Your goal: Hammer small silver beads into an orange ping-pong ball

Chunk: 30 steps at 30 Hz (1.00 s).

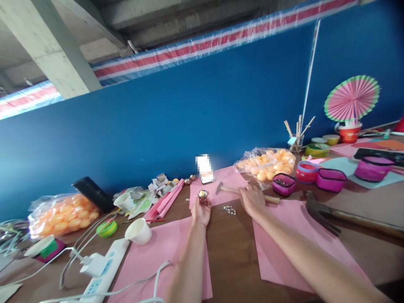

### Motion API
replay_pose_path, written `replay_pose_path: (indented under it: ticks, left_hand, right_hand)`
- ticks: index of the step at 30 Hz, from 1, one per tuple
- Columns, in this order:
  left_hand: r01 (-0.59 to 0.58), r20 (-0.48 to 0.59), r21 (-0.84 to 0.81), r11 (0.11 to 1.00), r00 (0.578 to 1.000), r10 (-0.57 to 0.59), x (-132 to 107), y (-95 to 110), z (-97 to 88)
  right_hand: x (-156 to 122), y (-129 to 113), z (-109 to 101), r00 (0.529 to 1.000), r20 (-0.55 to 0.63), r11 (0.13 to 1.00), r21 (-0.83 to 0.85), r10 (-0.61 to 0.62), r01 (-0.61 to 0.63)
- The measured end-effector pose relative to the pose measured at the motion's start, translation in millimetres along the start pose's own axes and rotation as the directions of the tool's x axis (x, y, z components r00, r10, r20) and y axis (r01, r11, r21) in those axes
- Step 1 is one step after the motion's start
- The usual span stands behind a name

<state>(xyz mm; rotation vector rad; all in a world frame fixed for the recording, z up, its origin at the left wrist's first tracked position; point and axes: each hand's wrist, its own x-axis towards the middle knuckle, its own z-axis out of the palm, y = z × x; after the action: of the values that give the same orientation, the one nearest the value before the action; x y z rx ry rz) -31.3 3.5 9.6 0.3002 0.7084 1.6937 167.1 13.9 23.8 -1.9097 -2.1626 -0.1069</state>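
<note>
My left hand is raised a little over the brown table, its fingers pinched on a small shiny metal ball. To its right, my right hand lies on the wooden handle of a small hammer, fingers curled over it. The hammer's head points left and rests on a pink paper sheet. A few small silver balls lie on the table between my two hands.
Pink sheets cover the near table. Two bags of orange balls, paper cups, a power strip with cables, purple containers, a large claw hammer at right and a pink paper fan stand around. A blue wall closes the back.
</note>
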Motion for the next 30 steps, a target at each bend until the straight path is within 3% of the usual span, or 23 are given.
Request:
replay_pose_path:
  ticks: [30]
  left_hand:
    - [-0.002,0.02,0.09,0.996,1.0,0.0,4.1,-2.8,0.3]
  right_hand:
    - [1.5,2.3,2.6,0.999,0.041,1.0,0.021,-0.004,0.003]
